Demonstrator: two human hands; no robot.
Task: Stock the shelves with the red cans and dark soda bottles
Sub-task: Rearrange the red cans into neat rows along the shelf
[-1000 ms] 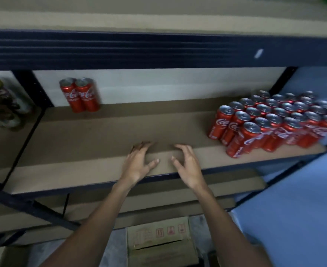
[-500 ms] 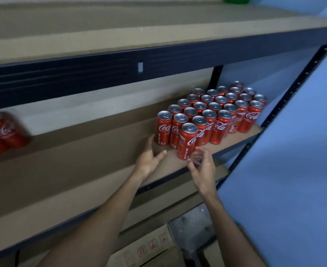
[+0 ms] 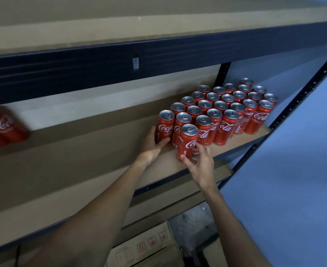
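Cans (image 3: 221, 106), red, massed at right end of shelf (image 3: 81, 160); left hand (image 3: 152, 146) clasps leftmost front can (image 3: 165, 124), right hand (image 3: 202, 167) clasps lone can (image 3: 187, 141) by front edge; seemingly squaring ranks, next needing gentle upright sliding.

Red cans (image 3: 219, 112), silver tops, white script; tan shelf (image 3: 81, 170), navy beam (image 3: 100, 68).

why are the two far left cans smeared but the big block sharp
Head view: the two left cans at the frame's edge smear, likely motion blur; the can block, its corner can in the left hand, and the front can in the right hand are near centre, crisp; light is dim.
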